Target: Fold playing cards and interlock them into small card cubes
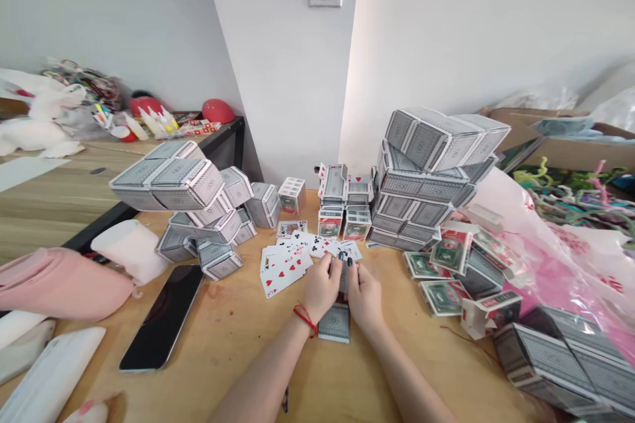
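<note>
My left hand [321,285], with a red string at its wrist, and my right hand [366,294] are closed side by side on a grey-backed playing card [344,275]. Both thumbs press its top, and the curled fingers hide much of it. Just below, another face-down playing card [334,325] lies on the wooden table [238,350]. Fanned face-up cards [288,272], among them hearts, spread to the left of my left hand. Behind the hands stand two small card boxes, one a green-and-red card box [330,223].
Blocks folded from cards are piled at left [173,178] and in a tall stack at right [421,192]. A black phone [163,317] lies left, near a pink container [69,284]. Opened card boxes [449,271], a pink plastic bag [546,251] and more card blocks [560,357] crowd the right.
</note>
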`<act>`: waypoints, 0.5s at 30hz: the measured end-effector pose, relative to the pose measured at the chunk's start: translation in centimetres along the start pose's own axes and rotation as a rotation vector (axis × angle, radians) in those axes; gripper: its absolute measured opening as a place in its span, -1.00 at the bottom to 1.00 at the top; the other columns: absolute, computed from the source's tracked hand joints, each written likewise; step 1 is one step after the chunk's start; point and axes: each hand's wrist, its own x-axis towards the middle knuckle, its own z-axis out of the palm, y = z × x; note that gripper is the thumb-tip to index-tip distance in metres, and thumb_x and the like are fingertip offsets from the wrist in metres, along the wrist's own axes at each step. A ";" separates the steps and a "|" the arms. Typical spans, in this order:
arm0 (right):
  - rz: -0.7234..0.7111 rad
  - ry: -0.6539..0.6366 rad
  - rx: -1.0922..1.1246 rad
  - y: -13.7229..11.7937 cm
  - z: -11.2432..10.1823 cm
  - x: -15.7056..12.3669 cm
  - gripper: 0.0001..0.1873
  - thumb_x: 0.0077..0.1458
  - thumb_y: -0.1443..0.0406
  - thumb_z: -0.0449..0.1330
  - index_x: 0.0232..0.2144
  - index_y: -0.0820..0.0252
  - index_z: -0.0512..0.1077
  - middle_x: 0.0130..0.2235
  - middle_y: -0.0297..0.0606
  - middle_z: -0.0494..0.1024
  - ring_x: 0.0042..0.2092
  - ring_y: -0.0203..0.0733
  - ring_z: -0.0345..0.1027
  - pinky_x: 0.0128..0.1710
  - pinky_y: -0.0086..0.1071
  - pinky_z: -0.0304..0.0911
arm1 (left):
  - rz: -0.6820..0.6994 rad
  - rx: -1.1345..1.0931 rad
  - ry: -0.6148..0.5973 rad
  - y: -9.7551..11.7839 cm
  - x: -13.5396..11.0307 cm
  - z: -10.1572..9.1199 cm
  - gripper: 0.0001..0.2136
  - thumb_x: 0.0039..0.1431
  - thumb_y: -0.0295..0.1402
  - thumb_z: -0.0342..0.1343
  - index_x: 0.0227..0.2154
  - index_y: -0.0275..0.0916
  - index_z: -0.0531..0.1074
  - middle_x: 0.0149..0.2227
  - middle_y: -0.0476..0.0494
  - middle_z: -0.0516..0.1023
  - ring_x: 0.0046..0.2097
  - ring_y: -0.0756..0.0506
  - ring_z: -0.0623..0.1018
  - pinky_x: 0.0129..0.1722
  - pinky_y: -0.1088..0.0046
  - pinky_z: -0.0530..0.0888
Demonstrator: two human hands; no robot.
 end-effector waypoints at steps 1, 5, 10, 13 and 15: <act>0.020 -0.007 0.013 0.0 0.0 0.0 -0.53 0.06 -0.03 -0.16 -0.67 0.15 0.12 -0.70 -0.40 0.23 -0.63 -0.32 0.11 -0.62 -0.48 -0.03 | 0.000 0.012 0.002 -0.1 0.0 0.0 -0.70 0.13 -0.23 -0.20 -0.65 -0.23 0.06 -0.67 0.06 0.15 -0.58 0.05 0.20 -0.55 0.53 0.10; 0.123 -0.042 0.172 -0.3 0.3 0.0 -0.53 0.03 -0.06 -0.14 -0.64 0.16 0.14 -0.71 -0.44 0.21 -0.65 -0.34 0.10 -0.65 -0.48 0.00 | 0.008 -0.035 0.014 -0.2 0.0 0.0 -0.71 0.14 -0.21 -0.20 -0.63 -0.24 0.11 -0.64 0.03 0.21 -0.55 0.04 0.24 -0.54 0.54 0.14; 0.203 -0.086 0.369 -0.8 0.4 -0.1 -0.55 0.02 -0.05 -0.09 -0.62 0.18 0.15 -0.74 -0.48 0.14 -0.70 -0.38 -0.01 -0.73 -0.50 -0.06 | -0.029 -0.149 0.018 0.3 -0.1 -0.1 -0.70 0.13 -0.18 -0.19 -0.59 -0.25 0.18 -0.57 -0.01 0.29 -0.49 0.02 0.31 -0.49 0.54 0.22; 0.212 -0.084 0.405 -0.9 0.5 -0.1 -0.55 0.01 -0.05 -0.08 -0.63 0.19 0.16 -0.76 -0.48 0.12 -0.71 -0.39 -0.04 -0.74 -0.50 -0.10 | -0.054 -0.189 0.015 0.5 -0.1 -0.1 -0.67 0.12 -0.16 -0.20 -0.63 -0.26 0.17 -0.60 -0.01 0.28 -0.51 0.02 0.30 -0.50 0.54 0.23; 0.223 -0.091 0.403 -0.9 0.5 -0.2 -0.54 0.01 -0.06 -0.09 -0.65 0.18 0.14 -0.77 -0.48 0.11 -0.71 -0.39 -0.05 -0.75 -0.49 -0.11 | -0.074 -0.201 0.011 0.5 -0.1 -0.1 -0.65 0.11 -0.15 -0.19 -0.67 -0.26 0.14 -0.64 0.00 0.24 -0.54 0.04 0.27 -0.54 0.54 0.21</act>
